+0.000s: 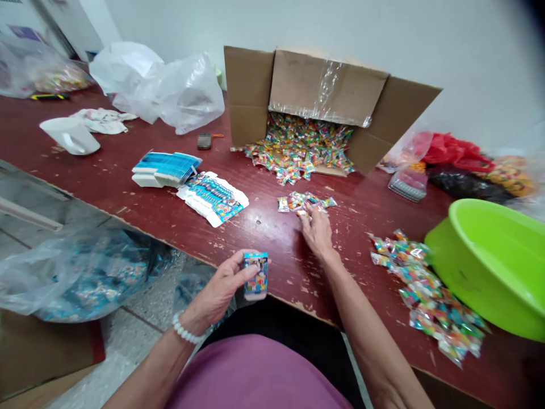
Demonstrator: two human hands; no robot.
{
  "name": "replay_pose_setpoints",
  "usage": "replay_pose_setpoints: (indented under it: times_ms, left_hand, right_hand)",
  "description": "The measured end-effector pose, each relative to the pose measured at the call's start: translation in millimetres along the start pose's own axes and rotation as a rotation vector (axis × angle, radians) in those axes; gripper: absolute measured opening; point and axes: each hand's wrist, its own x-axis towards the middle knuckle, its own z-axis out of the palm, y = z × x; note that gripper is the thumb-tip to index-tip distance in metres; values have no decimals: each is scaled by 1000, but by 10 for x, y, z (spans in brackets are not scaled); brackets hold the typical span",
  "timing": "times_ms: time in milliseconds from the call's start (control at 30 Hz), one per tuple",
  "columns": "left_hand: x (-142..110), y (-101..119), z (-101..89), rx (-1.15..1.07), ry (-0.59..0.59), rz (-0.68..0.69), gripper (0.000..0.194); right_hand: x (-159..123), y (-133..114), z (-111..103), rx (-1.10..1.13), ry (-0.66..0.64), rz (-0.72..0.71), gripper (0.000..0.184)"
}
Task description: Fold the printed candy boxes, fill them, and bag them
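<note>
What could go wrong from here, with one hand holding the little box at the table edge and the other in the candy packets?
The small printed box is held by the left hand over the table edge, so a slip could drop it to the floor. The right hand reaches into a loose cluster of packets; a sweep may scatter them. The long heap of packets beside the green basin lies near the edge and might get pushed off by the right forearm.

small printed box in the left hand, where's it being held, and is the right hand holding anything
The left hand holds the small printed box upright by its left side. The right hand rests on loose candy packets, nothing clearly gripped.
</note>
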Motion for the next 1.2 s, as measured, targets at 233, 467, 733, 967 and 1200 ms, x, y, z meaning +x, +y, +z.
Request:
replay_pose_setpoints:
  times_ms: [233,467,733,967,1200]
  left_hand:
    - [-379,-200,-475,266,-244,-168,53]
    - [-551,-52,-815,787,-413,-364,28]
    - [-422,-77,-572,297,-170,-226,47]
    - [-335,-35,-178,304,-212,-155,39]
    - [-328,-49,-45,276,-213,-106,35]
  right_hand:
    - [144,290,-15,43,-36,138,20]
    - [-272,71,-143,463,-257,213,43]
    - [-841,-372,-350,923,-579,298,36]
    - [-1056,-528,-455,775,-756,143,26]
    - [-1085,-614,-467,647,-844,-88,26]
